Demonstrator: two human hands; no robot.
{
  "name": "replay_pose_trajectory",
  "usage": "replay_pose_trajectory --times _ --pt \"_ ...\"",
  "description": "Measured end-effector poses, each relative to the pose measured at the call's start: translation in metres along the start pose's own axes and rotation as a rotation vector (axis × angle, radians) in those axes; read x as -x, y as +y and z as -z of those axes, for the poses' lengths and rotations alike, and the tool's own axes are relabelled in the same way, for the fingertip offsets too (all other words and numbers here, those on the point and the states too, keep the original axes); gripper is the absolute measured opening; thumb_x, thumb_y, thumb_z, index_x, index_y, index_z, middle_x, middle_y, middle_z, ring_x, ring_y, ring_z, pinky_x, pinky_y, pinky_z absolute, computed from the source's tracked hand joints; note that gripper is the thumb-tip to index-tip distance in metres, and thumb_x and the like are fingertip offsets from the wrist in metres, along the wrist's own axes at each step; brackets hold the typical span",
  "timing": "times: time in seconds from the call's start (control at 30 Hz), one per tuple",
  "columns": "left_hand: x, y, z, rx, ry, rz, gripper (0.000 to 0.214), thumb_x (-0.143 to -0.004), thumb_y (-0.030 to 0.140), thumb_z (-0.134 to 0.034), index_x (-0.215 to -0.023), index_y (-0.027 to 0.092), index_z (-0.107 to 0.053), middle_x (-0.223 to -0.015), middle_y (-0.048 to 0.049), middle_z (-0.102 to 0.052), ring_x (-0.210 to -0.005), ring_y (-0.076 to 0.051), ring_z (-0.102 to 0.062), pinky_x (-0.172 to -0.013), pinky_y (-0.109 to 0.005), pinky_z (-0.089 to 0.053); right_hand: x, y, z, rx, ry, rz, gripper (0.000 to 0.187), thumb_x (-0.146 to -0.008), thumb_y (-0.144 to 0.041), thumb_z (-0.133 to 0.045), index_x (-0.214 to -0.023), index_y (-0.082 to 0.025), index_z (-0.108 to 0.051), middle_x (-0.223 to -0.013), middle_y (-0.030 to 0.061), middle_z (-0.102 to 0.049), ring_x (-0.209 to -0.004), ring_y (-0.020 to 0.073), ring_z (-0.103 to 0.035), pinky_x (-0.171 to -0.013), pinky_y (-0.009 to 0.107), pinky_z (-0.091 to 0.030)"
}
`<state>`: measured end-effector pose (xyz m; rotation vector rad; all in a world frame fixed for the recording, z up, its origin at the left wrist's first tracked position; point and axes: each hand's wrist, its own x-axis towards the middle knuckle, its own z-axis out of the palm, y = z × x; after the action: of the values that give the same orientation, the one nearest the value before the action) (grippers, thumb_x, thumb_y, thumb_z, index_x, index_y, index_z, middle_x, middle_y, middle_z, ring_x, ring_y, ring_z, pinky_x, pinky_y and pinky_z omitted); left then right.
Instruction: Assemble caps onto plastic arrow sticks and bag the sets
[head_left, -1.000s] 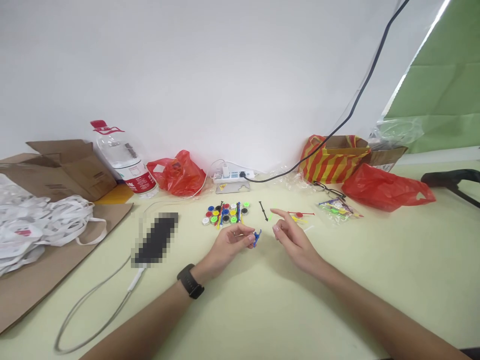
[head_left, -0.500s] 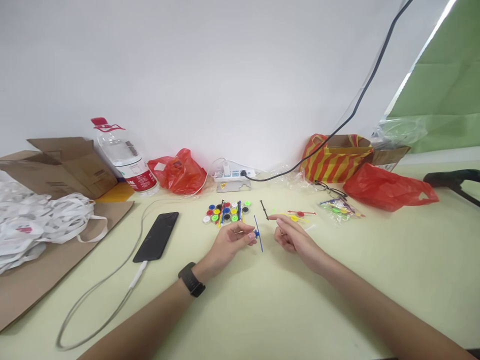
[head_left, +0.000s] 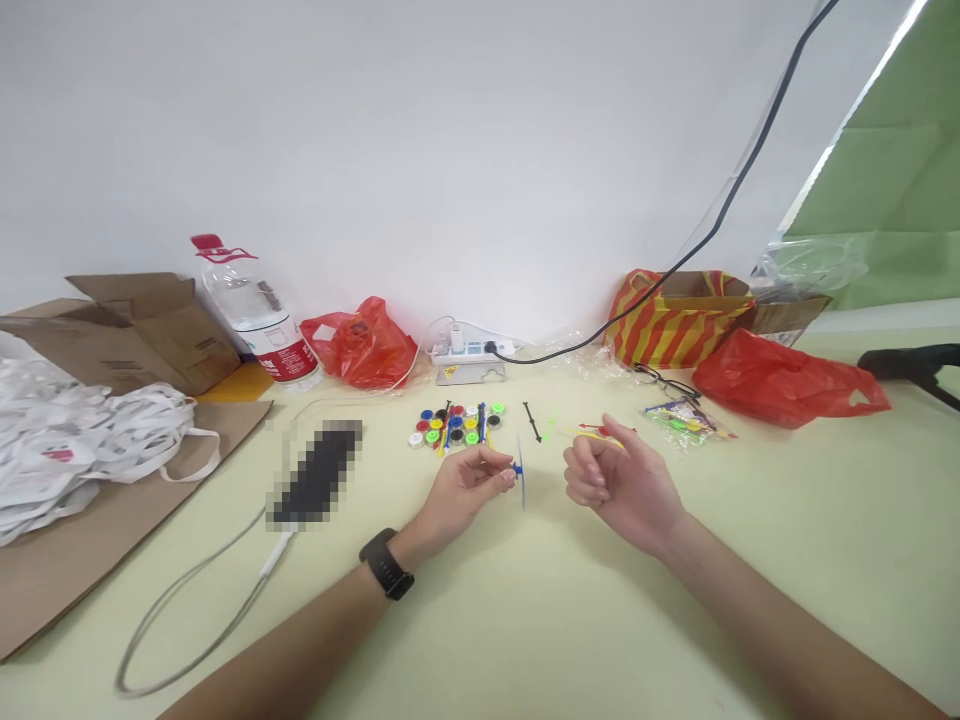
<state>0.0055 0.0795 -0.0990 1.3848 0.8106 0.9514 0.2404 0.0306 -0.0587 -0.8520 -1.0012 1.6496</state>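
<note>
Left hand (head_left: 466,492): thumb and fingers pinch narrowly on a small blue piece (head_left: 517,469), held above the tabletop (head_left: 540,630) between the two hands. The piece shows a deep-blue hub at the grip and a slender bar, near upright in view, paler and blurred toward both ends. Right hand (head_left: 626,492): fingers loosely curled, one raised, well apart from the piece; whether they enclose anything cannot be told.

Two hands (head_left: 466,488) (head_left: 631,492), one bottle (head_left: 264,322), roughly fourteen discs (head_left: 457,424)
</note>
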Motion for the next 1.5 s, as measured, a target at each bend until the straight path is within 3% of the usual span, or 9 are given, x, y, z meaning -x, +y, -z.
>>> replay_pose_trajectory --times 0.17,0.47,0.83,1.17,1.37,1.5 --pt "0.000 0.002 -0.001 0.001 -0.011 0.009 0.033 -0.077 0.039 -0.087 -0.093 0.015 -0.071 -0.095 -0.0067 -0.075 -0.086 -0.017 -0.070 -0.081 -0.032 -0.057 -0.005 0.013 -0.003 0.149 0.079 -0.016 0.035 -0.089 -0.055 -0.065 -0.087 -0.021 -0.058 -0.069 -0.0039 -0.035 -0.057 0.0122 -0.022 -0.053 0.029 -0.017" --pt "0.002 0.005 -0.004 0.020 -0.059 0.004 0.032 -0.078 0.040 -0.086 -0.092 0.016 -0.069 -0.093 -0.0061 -0.073 -0.086 -0.018 -0.069 -0.081 -0.032 -0.058 -0.005 0.025 -0.007 0.421 0.067 0.012 0.039 -0.090 -0.058 -0.066 -0.107 -0.023 -0.067 -0.068 -0.0054 -0.037 -0.059 0.0127 -0.032 -0.055 0.027 -0.026" --pt "0.002 0.001 -0.002 -0.023 -0.096 -0.027 0.027 -0.081 0.035 -0.084 -0.094 0.016 -0.070 -0.094 -0.0068 -0.074 -0.087 -0.018 -0.070 -0.082 -0.032 -0.056 -0.006 0.032 -0.009 0.541 0.013 0.011 0.042 -0.092 -0.062 -0.063 -0.103 -0.022 -0.067 -0.065 -0.0066 -0.035 -0.061 0.0127 -0.035 -0.057 0.027 -0.025" --pt "0.007 0.003 -0.004 -0.070 -0.186 -0.020 0.027 -0.083 0.033 -0.083 -0.100 0.016 -0.070 -0.099 -0.0085 -0.074 -0.092 -0.020 -0.071 -0.090 -0.036 -0.057 -0.009 0.047 -0.002 0.661 -0.038 0.188 0.024 -0.098 -0.043 -0.060 -0.092 -0.020 -0.060 -0.071 -0.0035 -0.049 -0.064 0.0134 -0.043 -0.059 0.027 -0.033" --pt "0.008 0.007 -0.005 -0.142 -0.179 -0.029 0.045 -0.085 0.036 -0.081 -0.123 0.019 -0.064 -0.115 -0.0107 -0.071 -0.093 -0.018 -0.068 -0.091 -0.036 -0.054 -0.008 0.034 0.000 0.817 0.114 0.324 0.013 -0.097 -0.033 -0.057 -0.092 -0.021 -0.061 -0.072 -0.0025 -0.055 -0.063 0.0148 -0.051 -0.058 0.028 -0.039" --pt "0.006 0.006 -0.004 -0.205 -0.196 -0.011 0.036 -0.089 0.039 -0.076 -0.117 0.018 -0.066 -0.104 -0.0093 -0.072 -0.091 -0.019 -0.067 -0.088 -0.034 -0.052 -0.015 0.019 0.020 0.945 0.326 0.549 0.009 -0.095 -0.028 -0.057 -0.095 -0.021 -0.062 -0.091 0.0040 -0.069 -0.085 0.0207 -0.064 -0.079 0.034 -0.048"
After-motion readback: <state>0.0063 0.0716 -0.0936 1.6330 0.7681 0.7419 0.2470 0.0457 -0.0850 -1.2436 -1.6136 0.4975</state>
